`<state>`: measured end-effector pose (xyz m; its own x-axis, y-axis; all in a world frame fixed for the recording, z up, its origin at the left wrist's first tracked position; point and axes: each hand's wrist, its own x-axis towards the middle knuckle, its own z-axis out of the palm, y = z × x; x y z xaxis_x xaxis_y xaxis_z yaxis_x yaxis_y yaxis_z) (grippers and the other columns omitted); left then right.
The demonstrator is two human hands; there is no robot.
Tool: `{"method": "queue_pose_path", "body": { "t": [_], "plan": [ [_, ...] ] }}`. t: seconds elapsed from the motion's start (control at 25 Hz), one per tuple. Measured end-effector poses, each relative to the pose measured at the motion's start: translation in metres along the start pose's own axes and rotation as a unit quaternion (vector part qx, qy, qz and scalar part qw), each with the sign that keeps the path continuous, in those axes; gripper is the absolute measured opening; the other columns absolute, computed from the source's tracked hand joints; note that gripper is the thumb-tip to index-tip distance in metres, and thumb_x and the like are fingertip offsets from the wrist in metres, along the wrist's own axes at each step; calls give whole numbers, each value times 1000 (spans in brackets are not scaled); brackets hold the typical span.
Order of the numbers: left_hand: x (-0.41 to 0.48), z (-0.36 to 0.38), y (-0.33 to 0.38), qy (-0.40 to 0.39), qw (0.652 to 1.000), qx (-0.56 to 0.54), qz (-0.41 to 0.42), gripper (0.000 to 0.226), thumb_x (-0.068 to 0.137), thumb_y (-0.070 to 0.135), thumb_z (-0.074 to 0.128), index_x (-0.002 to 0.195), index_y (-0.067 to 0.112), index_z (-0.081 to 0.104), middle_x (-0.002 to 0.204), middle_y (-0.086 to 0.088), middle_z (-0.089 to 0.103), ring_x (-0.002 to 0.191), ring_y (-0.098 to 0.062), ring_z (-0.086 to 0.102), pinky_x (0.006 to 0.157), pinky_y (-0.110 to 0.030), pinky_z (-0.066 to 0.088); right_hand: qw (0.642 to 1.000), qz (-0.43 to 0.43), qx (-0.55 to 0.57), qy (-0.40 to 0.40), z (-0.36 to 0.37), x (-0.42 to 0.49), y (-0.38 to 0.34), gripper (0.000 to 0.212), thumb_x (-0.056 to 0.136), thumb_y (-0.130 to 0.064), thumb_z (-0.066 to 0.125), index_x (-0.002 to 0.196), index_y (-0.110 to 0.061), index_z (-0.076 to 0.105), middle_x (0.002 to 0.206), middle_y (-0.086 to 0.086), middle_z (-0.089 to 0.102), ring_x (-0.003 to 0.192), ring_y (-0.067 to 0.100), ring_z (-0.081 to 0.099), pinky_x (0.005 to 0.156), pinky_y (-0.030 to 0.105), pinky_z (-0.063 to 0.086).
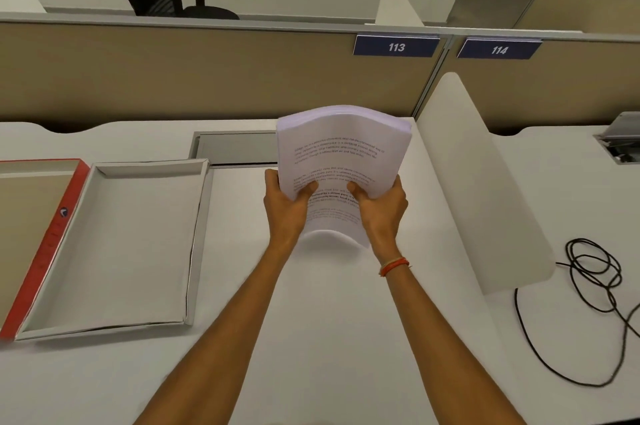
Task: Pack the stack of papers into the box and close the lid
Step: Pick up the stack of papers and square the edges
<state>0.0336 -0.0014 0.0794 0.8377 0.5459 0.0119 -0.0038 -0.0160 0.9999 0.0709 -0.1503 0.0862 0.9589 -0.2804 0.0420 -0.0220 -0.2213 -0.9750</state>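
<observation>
A thick stack of printed white papers (341, 147) is held above the white desk, curved and tilted up toward me. My left hand (285, 208) grips its left edge and my right hand (381, 208) grips its right edge, thumbs pressed on the top sheet. To the left on the desk lies the shallow open box (199, 244), white inside and with nothing in it. Its red-edged lid (48, 244) rests just beyond the box's left side, brown inside, partly cut off by the frame.
A white curved divider (485, 189) stands right of the papers. A coiled black cable (594, 272) lies at the far right. A grey cable hatch (235, 147) sits behind the box. Tan partition panels with signs 113 and 114 close the back.
</observation>
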Motion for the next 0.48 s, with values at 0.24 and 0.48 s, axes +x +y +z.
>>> {"method": "queue_pose_path", "body": {
  "t": [0.24, 0.48],
  "plan": [
    [-10, -3, -6, -14, 999, -30, 29, 49, 80, 23, 78, 95, 56, 45, 92, 36, 62, 95, 4, 66, 63, -12, 56, 997, -11, 70, 5, -3, -10, 17, 65, 67, -23, 89, 123, -17, 57, 110, 4, 70, 101, 20, 68, 79, 27, 62],
    [-15, -7, -16, 1, 998, -38, 40, 59, 78, 19, 80, 99, 62, 46, 95, 36, 63, 97, 6, 65, 65, -10, 55, 996, -29, 79, 0, 0, -16, 29, 63, 68, -22, 88, 123, -22, 56, 110, 1, 68, 103, 19, 67, 80, 23, 60]
  ]
}}
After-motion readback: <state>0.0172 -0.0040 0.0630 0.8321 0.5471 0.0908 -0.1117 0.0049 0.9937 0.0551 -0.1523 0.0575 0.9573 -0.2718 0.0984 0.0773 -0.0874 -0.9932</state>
